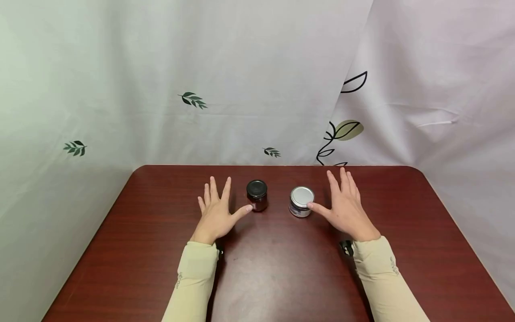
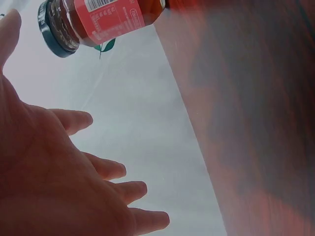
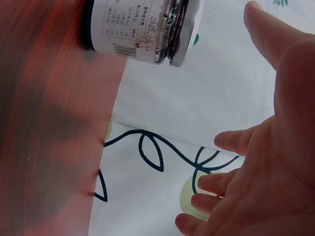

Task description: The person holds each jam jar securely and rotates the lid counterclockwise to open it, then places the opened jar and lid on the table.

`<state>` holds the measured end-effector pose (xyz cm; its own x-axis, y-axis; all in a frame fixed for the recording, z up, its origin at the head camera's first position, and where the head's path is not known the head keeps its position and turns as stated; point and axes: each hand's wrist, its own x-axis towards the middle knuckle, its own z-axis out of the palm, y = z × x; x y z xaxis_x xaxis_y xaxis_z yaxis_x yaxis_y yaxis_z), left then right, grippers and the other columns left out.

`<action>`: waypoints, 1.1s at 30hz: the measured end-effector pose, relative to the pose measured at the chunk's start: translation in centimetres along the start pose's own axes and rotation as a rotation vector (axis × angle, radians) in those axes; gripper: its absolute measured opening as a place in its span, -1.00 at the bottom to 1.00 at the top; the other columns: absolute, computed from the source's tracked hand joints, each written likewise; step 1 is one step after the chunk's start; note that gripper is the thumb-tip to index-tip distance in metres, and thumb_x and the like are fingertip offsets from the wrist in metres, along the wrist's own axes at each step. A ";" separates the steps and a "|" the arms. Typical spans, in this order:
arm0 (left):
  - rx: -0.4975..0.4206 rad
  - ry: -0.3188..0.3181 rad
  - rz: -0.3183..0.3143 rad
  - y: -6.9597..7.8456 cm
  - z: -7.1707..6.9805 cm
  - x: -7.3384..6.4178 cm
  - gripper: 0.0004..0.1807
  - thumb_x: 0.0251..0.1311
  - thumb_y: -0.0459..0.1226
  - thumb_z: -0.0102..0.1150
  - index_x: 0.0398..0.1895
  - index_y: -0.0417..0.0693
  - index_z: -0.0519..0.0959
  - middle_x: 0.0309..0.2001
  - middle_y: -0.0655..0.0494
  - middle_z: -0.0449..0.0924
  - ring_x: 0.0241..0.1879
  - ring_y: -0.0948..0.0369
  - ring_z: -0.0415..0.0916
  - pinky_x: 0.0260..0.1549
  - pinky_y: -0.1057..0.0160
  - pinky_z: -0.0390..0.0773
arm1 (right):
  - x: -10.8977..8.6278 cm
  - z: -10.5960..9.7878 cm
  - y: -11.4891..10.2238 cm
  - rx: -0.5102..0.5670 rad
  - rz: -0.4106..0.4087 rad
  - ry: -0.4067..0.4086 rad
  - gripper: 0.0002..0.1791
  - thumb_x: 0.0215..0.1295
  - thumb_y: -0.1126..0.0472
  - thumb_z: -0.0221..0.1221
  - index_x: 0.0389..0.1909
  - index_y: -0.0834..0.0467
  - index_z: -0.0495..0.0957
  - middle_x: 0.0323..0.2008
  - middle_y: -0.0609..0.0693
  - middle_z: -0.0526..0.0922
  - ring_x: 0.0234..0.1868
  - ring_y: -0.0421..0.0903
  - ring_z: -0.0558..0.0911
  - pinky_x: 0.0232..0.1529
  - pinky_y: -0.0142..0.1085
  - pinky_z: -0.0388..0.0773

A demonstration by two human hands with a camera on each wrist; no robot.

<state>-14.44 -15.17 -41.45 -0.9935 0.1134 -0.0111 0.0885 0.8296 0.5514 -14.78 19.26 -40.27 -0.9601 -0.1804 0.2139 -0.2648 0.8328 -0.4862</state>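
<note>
Jars (image 2: 106,22) (image 3: 138,30) are cut off in both wrist views

Right wrist view | right hand (image 3: 278,162): fingers spread | white-labelled jar (image 3: 130,29): on reddish table (image 3: 44,142) | leaf-patterned cloth (image 3: 162,98): behind

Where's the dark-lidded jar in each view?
Head: dark-lidded jar just below centre, right of the left hand.
Left wrist: top left, cropped, lid pointing left.
Right wrist: not in it; that's the silver-lidded jar.
Shared landmark: edge of the table against the white curtain.
</note>
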 end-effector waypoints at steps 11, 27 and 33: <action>-0.006 0.002 0.001 0.1 0.4 0.2 0.18 0.13 0.46 0.05 0.65 0.20 -0.25 0.58 -0.11 -0.67 0.54 -0.10 -0.72 0.36 -0.38 -0.47 | 0.3 0.2 -0.9 0.021 0.004 -0.004 0.14 0.16 -0.18 0.38 0.54 0.33 0.02 0.53 0.46 -0.19 0.53 0.40 -0.22 0.40 0.34 -0.17; -0.011 0.019 0.042 0.1 1.0 0.4 0.14 0.19 0.39 0.08 0.65 0.07 -0.17 0.60 -0.18 -0.52 0.56 -0.19 -0.48 0.41 -0.32 -0.37 | 0.9 1.2 -2.5 0.049 -0.035 0.007 0.13 0.15 -0.17 0.40 0.54 0.31 0.05 0.54 0.40 -0.15 0.54 0.35 -0.19 0.39 0.34 -0.12; -0.014 0.023 0.046 0.3 1.2 0.4 0.14 0.20 0.37 0.10 0.65 0.06 -0.16 0.60 -0.19 -0.47 0.56 -0.19 -0.45 0.42 -0.30 -0.35 | 1.2 1.6 -3.1 0.052 -0.039 0.017 0.11 0.14 -0.14 0.42 0.53 0.30 0.08 0.53 0.39 -0.09 0.54 0.35 -0.15 0.41 0.31 -0.13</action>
<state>-14.72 -14.26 -42.30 -0.9897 0.1390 0.0334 0.1336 0.8161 0.5622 -15.22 15.65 -39.91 -0.9474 -0.2030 0.2473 -0.3066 0.7972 -0.5201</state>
